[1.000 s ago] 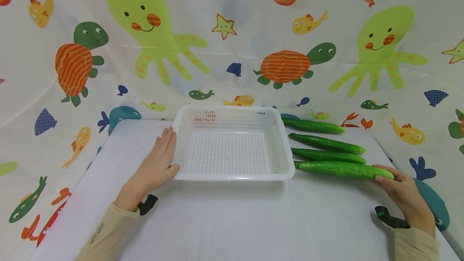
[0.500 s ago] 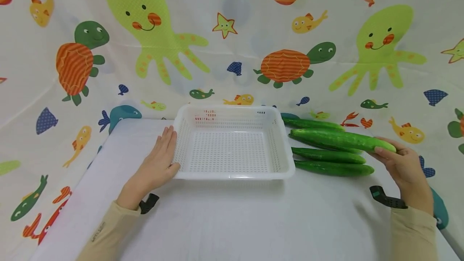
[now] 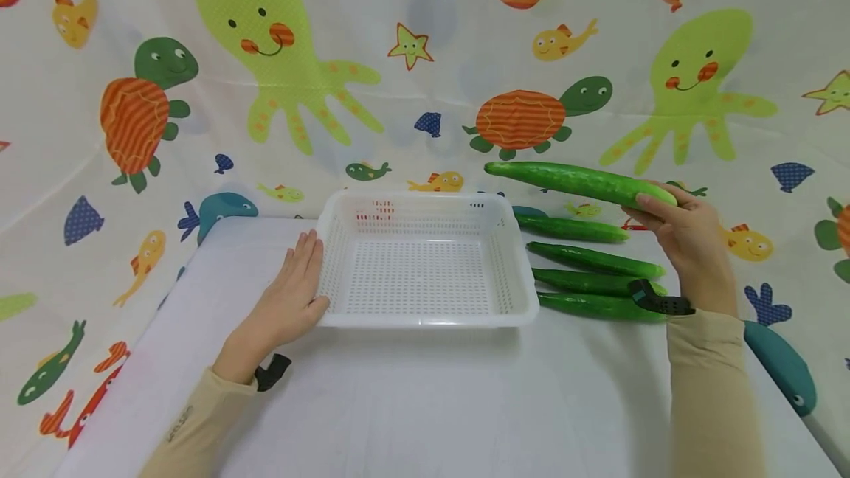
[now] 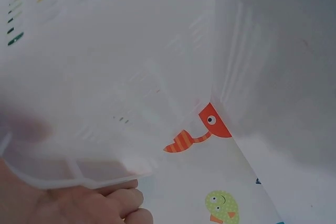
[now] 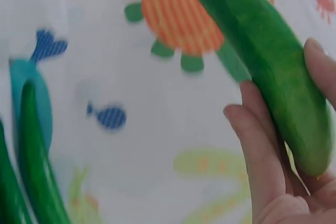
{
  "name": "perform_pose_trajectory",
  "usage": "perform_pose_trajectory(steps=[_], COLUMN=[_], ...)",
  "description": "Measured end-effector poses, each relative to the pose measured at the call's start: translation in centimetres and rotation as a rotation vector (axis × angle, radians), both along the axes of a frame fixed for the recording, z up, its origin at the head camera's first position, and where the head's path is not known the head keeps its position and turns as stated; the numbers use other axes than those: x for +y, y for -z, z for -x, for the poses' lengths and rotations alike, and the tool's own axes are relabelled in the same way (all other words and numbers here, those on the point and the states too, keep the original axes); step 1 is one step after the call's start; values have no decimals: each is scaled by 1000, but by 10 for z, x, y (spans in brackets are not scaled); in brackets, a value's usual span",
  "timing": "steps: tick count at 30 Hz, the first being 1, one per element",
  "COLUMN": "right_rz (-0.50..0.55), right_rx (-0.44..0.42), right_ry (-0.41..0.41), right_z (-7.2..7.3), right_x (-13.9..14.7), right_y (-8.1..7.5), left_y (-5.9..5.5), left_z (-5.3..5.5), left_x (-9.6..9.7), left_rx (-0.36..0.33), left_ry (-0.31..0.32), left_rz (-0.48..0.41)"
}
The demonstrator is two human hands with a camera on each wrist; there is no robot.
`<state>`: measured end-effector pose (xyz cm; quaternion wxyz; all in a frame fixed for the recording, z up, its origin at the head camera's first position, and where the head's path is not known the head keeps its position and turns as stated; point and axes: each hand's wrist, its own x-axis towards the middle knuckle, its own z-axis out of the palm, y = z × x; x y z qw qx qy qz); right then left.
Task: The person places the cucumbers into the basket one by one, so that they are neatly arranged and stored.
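While your left hand (image 3: pixel 291 301) rests straight-fingered against the left side of the basket (image 3: pixel 425 321) in the head view, your right hand (image 3: pixel 693 238) pinches one cucumber (image 3: pixel 564 178) near its right end, off the table (image 3: pixel 425 404); four more cucumbers (image 3: pixel 578 229) lie right of the basket. A firm, level hold should stop the free end dipping. Lettering (image 3: pixel 180 423) on the left sleeve (image 3: pixel 209 408) is unreadable. The left wrist view shows fingers (image 4: pixel 127 200) beside the basket; the right, the thumb-and-finger grip.
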<state>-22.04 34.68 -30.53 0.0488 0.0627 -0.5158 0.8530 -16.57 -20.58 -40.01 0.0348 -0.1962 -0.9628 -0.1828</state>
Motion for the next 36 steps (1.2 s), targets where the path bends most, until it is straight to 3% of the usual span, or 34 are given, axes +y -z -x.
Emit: perform_pose_trajectory(steps=[8,14,19,24,36], right_rz=[-39,-127,-185,-203,-389], right_rx=[-7,5,-29,-119,-333], right_ry=[-1,-11,-42,-85,-100], right_z=[33,54,67,77,92], right_x=[-64,-116,-154,-182,-213], right_y=[-24,-23,-12,8,55], left_y=[0,1,2,2,3], left_z=[1,2,2,2,2], left_x=[-1,-2,-2,-2,-1], left_rx=[-10,-8,-5,1,4], left_ry=[1,5,5,6,1], left_rz=[-2,-9,-15,-24,-33])
